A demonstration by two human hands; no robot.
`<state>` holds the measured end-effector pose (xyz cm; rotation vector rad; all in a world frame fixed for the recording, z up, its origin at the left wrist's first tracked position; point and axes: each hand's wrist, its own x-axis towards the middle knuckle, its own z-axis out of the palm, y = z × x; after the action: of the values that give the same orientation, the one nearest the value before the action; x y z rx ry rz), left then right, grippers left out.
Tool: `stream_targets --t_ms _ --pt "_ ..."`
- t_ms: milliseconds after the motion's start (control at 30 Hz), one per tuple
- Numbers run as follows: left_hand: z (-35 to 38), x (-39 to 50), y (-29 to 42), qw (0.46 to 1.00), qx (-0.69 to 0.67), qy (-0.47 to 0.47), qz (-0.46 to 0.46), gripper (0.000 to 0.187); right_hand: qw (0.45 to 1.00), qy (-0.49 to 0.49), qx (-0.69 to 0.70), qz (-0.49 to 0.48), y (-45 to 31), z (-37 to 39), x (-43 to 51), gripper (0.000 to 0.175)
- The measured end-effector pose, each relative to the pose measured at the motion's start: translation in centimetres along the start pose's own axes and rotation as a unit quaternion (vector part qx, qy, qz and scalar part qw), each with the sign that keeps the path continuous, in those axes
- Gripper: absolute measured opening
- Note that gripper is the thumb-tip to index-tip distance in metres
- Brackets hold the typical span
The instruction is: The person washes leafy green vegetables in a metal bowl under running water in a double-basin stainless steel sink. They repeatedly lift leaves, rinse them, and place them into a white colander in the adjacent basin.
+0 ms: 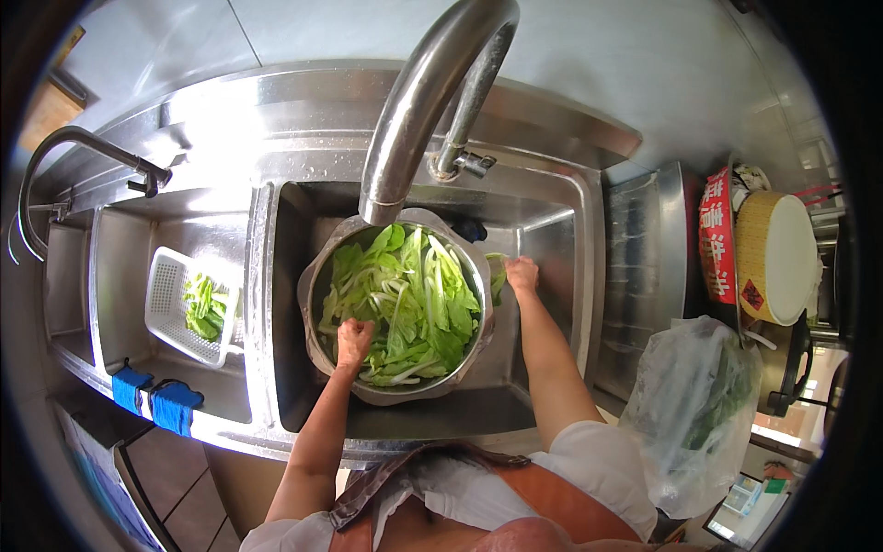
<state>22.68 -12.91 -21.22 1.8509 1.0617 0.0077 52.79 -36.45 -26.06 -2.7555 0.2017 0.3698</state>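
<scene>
A large round metal basin point(310, 366) stands in the middle sink, full of leafy green vegetables point(403, 297) with pale stems. Over the basin's left part is my left hand point(354, 339), its fingers curled at the leaves; whether it grips any is unclear. Beyond the basin's right rim, my right hand point(522, 272) is closed on some green leaves point(497, 276), which hang beside the rim. The steel faucet point(383, 200) arches over the basin's far edge.
In the left sink sits a white plastic basket point(165, 297) with some greens. Two blue cloth gloves point(174, 407) hang over its front edge. A second faucet point(90, 134) stands far left. On the right are a clear plastic bag point(683, 414) of greens and a round yellow container point(776, 259).
</scene>
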Motion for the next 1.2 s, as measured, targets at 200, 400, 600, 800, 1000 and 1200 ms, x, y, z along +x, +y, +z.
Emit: stream_targets --t_ms 200,400,600,800,1000,1200 --pt "-1.1 -1.2 -0.3 0.999 0.006 -0.006 0.034 0.033 1.000 -0.018 -0.012 -0.016 0.5 2.1 -0.4 0.026" --pt "-0.8 -1.8 2.0 0.998 -0.026 -0.063 0.010 0.034 0.844 -0.282 0.457 -0.010 -3.7 -7.5 -3.5 0.014" --pt "0.6 -3.1 8.6 0.826 -0.509 -0.199 -0.137 0.019 0.803 -0.382 0.455 -0.053 -9.5 -11.6 -10.8 0.006" --pt "-0.7 -3.8 12.6 0.791 -0.566 -0.190 -0.135 0.035 0.786 -0.442 0.421 -0.094 -12.0 -9.7 -16.8 0.009" --pt "-2.4 -4.0 11.4 0.771 -0.595 -0.176 -0.143 0.021 0.726 -0.503 0.449 -0.136 -14.3 -9.8 -18.5 0.022" --pt "-4.2 -3.5 9.6 0.732 -0.644 -0.178 -0.130 0.030 0.756 -0.502 0.368 -0.200 -17.1 -9.1 -20.6 0.017"
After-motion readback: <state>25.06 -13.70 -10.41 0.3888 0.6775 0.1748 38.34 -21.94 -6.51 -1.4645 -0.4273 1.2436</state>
